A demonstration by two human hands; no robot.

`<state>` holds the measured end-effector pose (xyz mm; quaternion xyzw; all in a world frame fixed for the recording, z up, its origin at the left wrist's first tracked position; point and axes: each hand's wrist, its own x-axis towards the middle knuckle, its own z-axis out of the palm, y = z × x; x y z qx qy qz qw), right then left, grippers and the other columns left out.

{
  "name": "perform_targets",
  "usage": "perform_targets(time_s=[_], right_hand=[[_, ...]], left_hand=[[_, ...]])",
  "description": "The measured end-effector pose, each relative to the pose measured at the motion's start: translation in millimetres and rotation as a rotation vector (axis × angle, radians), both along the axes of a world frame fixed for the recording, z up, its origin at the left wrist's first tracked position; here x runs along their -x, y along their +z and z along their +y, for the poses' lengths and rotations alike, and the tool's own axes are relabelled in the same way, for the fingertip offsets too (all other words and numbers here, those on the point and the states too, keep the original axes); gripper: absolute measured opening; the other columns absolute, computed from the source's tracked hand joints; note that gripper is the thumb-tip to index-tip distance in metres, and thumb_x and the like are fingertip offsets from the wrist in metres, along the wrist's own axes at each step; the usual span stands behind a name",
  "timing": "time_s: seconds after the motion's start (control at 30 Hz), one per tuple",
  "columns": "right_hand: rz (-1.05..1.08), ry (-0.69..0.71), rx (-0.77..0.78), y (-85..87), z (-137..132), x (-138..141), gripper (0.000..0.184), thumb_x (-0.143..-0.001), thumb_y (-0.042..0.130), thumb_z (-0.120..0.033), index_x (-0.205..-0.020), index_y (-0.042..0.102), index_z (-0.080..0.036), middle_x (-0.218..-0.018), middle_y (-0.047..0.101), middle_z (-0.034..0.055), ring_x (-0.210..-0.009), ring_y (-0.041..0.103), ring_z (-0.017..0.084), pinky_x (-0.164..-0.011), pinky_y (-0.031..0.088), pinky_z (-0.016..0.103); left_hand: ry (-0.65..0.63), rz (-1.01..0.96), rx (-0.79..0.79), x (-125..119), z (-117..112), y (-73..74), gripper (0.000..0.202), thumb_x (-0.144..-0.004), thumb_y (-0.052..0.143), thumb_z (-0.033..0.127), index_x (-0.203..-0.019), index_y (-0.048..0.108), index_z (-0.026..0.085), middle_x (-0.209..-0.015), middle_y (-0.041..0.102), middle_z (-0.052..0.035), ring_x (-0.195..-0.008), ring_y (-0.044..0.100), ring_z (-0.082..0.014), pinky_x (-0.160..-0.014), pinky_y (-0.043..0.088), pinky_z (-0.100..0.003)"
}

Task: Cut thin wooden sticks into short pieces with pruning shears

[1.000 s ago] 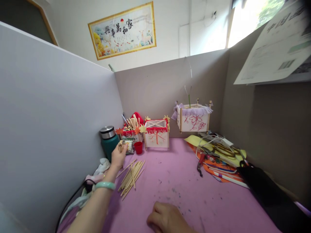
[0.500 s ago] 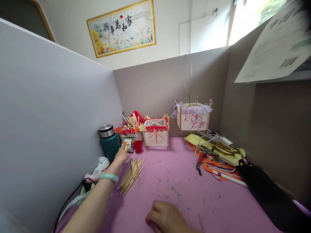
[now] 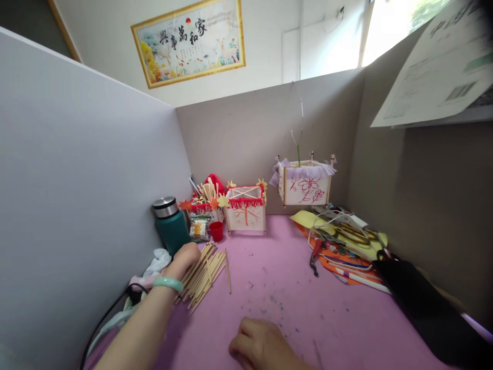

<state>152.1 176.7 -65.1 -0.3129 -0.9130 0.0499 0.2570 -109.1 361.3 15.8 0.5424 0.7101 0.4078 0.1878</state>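
My left hand point(image 3: 186, 258), with a pale green bangle point(image 3: 168, 284) at the wrist, is closed over the left side of a loose pile of thin wooden sticks point(image 3: 205, 281). Stick ends stick out beyond it on both sides; its fingertips are mostly hidden. One stick point(image 3: 228, 271) lies apart, just right of the pile. My right hand point(image 3: 265, 345) rests on the table at the front, fingers curled in, with nothing seen in it. Behind the left hand are a teal bottle point(image 3: 171, 231), a small snack packet point(image 3: 199, 229) and a red cup point(image 3: 216, 232).
A white paper lantern with red fringe point(image 3: 245, 220) stands at the back, beside a box of sticks point(image 3: 208, 191). Another lantern with purple fringe point(image 3: 308, 190) hangs on the right. Craft scraps point(image 3: 346, 252) and a black flat object point(image 3: 427, 313) lie right. Partitions enclose the purple table point(image 3: 308, 318).
My left hand has moved slightly down and left, from near the snack packet onto the sticks. The pile looks wider, and one stick now lies separately. My right hand stays put.
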Motion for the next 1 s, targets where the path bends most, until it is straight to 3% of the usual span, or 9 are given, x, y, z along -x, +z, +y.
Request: perform_targets(time_s=[0.17,0.37,0.47,0.57,0.67,0.73,0.83,0.9,1.0], right_hand=[[-0.004,-0.006,0.025,1.7,-1.2,-0.6,0.009,-0.081,0.053,-0.027,-0.083,0.062,-0.026,-0.075,0.058,-0.0020,-0.063,0.050,0.010,-0.053,0.025,0.024],[-0.012,0.009,0.047,9.2,-2.7,-2.6,0.013,-0.082,0.051,-0.025,-0.086,0.063,-0.026,-0.077,0.060,-0.0011,-0.065,0.053,0.011,-0.054,0.027,0.024],[-0.018,0.007,0.059,13.6,-4.7,-3.1,0.014,-0.082,0.050,-0.023,-0.086,0.063,-0.026,-0.077,0.061,-0.0009,-0.065,0.053,0.011,-0.055,0.028,0.023],[-0.029,0.002,0.066,16.9,-6.2,-3.5,0.014,-0.082,0.050,-0.022,-0.085,0.063,-0.025,-0.078,0.061,-0.0005,-0.065,0.054,0.011,-0.055,0.029,0.023],[-0.033,0.000,0.070,18.4,-6.2,-3.6,0.014,-0.081,0.050,-0.021,-0.084,0.064,-0.024,-0.078,0.062,-0.0001,-0.066,0.054,0.011,-0.055,0.029,0.023],[-0.031,0.005,0.074,18.2,-5.5,-3.5,0.014,-0.081,0.050,-0.021,-0.084,0.064,-0.024,-0.077,0.061,-0.0002,-0.066,0.054,0.011,-0.055,0.029,0.023],[-0.022,0.011,0.074,15.5,-4.5,-3.2,0.014,-0.080,0.051,-0.020,-0.085,0.063,-0.025,-0.077,0.061,-0.0003,-0.065,0.054,0.011,-0.055,0.029,0.023],[-0.014,0.011,0.072,12.4,-4.3,-3.1,0.014,-0.080,0.051,-0.021,-0.085,0.063,-0.025,-0.077,0.061,-0.0005,-0.065,0.053,0.011,-0.055,0.029,0.023],[0.016,0.008,0.069,8.8,-4.6,-3.3,0.013,-0.080,0.051,-0.022,-0.087,0.062,-0.026,-0.078,0.060,-0.0009,-0.067,0.053,0.011,-0.056,0.029,0.023]], left_hand=[[-0.100,0.287,0.317,-6.3,-22.2,9.2,0.033,-0.042,0.080,0.033,-0.040,0.050,0.021,-0.044,0.056,-0.0057,-0.051,0.060,-0.0282,-0.046,0.042,-0.032],[-0.183,0.506,0.444,-24.3,-35.4,13.5,0.021,-0.053,0.073,0.034,-0.057,0.061,0.017,-0.063,0.066,-0.0069,-0.065,0.064,-0.0237,-0.055,0.047,-0.026],[-0.222,0.534,0.477,-36.0,-36.8,10.9,0.024,-0.061,0.069,0.039,-0.066,0.063,0.015,-0.073,0.069,-0.0097,-0.068,0.065,-0.0228,-0.055,0.048,-0.025],[-0.289,0.484,0.536,-43.3,-36.2,11.3,0.034,-0.075,0.054,0.046,-0.076,0.065,0.014,-0.074,0.070,-0.0100,-0.060,0.065,-0.0199,-0.049,0.049,-0.024],[-0.332,0.436,0.558,-38.8,-33.1,16.4,0.035,-0.085,0.039,0.037,-0.088,0.065,0.013,-0.079,0.071,-0.0086,-0.057,0.066,-0.0155,-0.047,0.049,-0.022],[-0.322,0.454,0.549,-29.1,-31.2,19.8,0.029,-0.083,0.041,0.026,-0.093,0.064,0.013,-0.083,0.071,-0.0092,-0.058,0.066,-0.0146,-0.047,0.049,-0.020],[-0.293,0.536,0.544,-12.2,-31.7,20.7,0.024,-0.073,0.050,0.016,-0.090,0.067,0.011,-0.074,0.070,-0.0102,-0.054,0.065,-0.0171,-0.044,0.048,-0.022],[-0.307,0.600,0.532,-4.7,-34.9,18.3,0.022,-0.067,0.055,0.013,-0.084,0.069,0.014,-0.068,0.070,-0.0076,-0.054,0.064,-0.0175,-0.046,0.047,-0.022],[-0.362,0.691,0.463,-2.5,-41.5,13.6,0.021,-0.061,0.062,0.014,-0.079,0.071,0.020,-0.075,0.071,-0.0031,-0.065,0.065,-0.0166,-0.054,0.046,-0.020]])
